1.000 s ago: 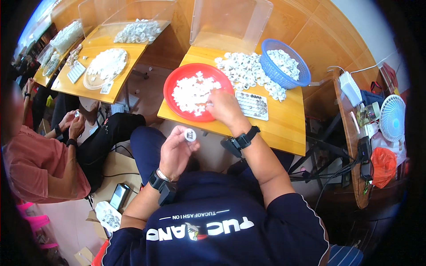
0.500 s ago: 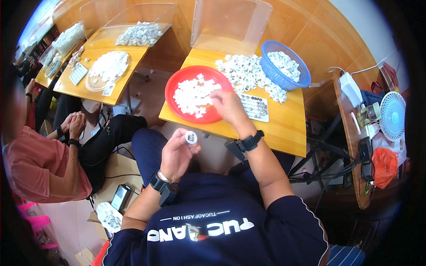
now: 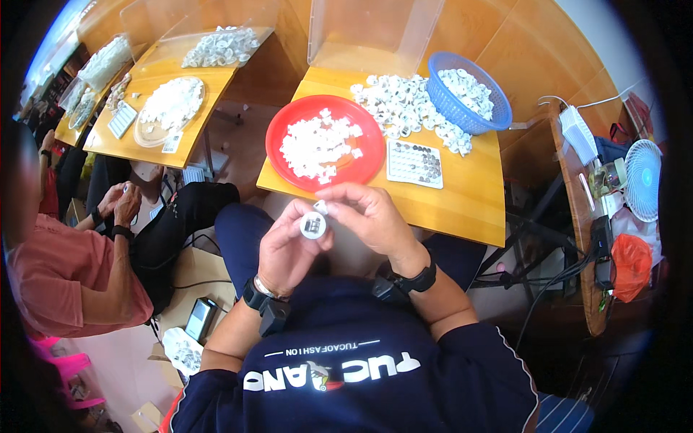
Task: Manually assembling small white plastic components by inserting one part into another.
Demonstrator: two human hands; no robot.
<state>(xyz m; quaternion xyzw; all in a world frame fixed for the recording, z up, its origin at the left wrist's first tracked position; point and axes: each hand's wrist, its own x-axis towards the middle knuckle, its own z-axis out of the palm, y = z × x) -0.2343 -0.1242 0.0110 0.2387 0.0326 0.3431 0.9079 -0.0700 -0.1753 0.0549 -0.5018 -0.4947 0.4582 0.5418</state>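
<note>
Co-worker at far left: a person in a pink shirt (image 3: 68, 278) sits with both hands together near a neighbouring desk (image 3: 155, 148), well apart from the wearer's hands.
Left hand: the left hand (image 3: 289, 245) is raised over the lap, just short of the near edge of the desk (image 3: 462, 209); its fingers (image 3: 285, 216) are curled narrowly round a small round white cap (image 3: 312, 225), dark face turned up.
Right hand: the right hand (image 3: 368, 216) meets the left, fingertips pinching a tiny white piece (image 3: 321, 208) that touches the cap's upper rim.
Red plate: the red plate (image 3: 278, 137) with white pieces sits at the desk's front left corner, its rim close to both edges.
Grey tray: a grey tray (image 3: 415, 164) of dark dots lies just right of the plate, bare desk in front of it.
Open room: the widest bare strip runs along the desk's near right edge; behind it, loose white caps (image 3: 401, 108) and a blue basket (image 3: 451, 108) crowd the back.
Change: half a second ago the right hand was reaching into the red plate; now it has drawn back to the left hand, below the desk edge. The left hand has kept hold of the cap and risen slightly.
</note>
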